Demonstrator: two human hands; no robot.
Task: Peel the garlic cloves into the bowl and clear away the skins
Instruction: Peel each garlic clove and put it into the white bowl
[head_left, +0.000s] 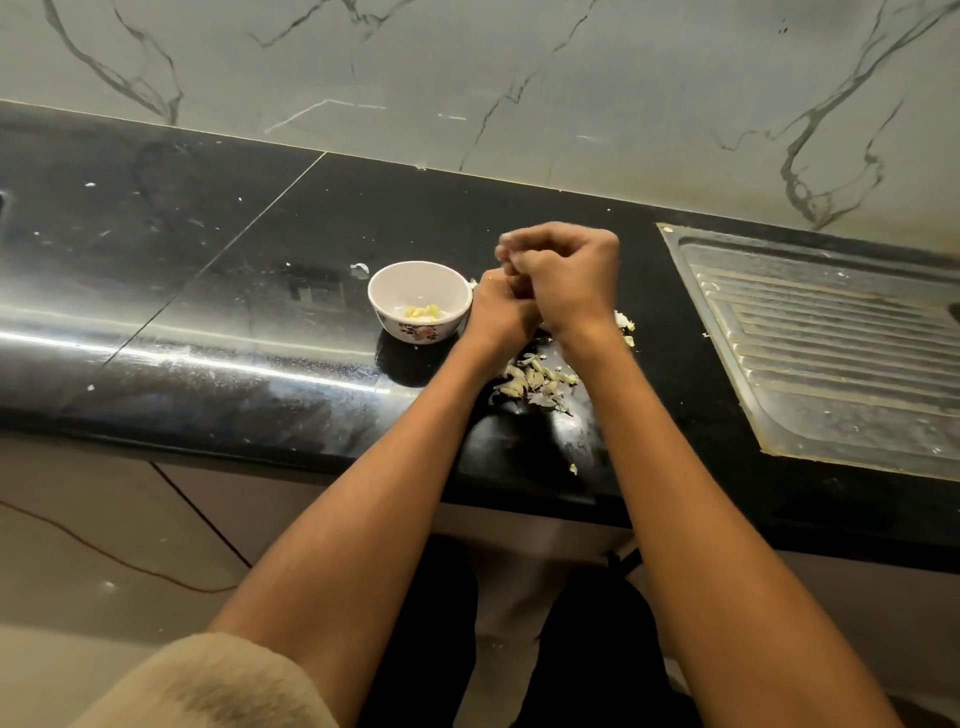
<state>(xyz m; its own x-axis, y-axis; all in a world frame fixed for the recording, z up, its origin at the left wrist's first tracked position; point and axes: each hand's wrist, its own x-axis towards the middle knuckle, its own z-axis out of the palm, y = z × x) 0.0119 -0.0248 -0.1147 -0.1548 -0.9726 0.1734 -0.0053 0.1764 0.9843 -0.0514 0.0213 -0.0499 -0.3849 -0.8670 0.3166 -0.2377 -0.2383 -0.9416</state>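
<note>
I can read no brand or writing anywhere; the only marking is a flower pattern low on the outer wall of the bowl (420, 301), too small to make out further. The bowl is white inside and stands on the black, glossy bench (208, 291), which is dusted with pale specks and streaked by a long reflection of light. A few yellowish peeled cloves (423, 312) lie at the bottom of the bowl.

Behind the bowl rises a pale marble-look wall (467, 78) with dark veins. Well to the right of the bowl a ribbed steel drainboard (831, 343) is set into the bench. Below the bench edge, left of the bowl, there is tiled floor (104, 545) with a thin cord (104, 553) trailing across it.

My left hand (498, 312) is just right of the bowl, nearly touching its rim, fingers curled. My right hand (566, 275) is pressed against it, fingers clenched tight. Both seem to work on something small between them, but I cannot tell what, since the knuckles hide it. A heap of papery skins (535, 382) lies on the bench just right of and nearer than the bowl, partly covered by my forearms. A fuzzy beige sleeve (208, 686) shows on my left arm.
</note>
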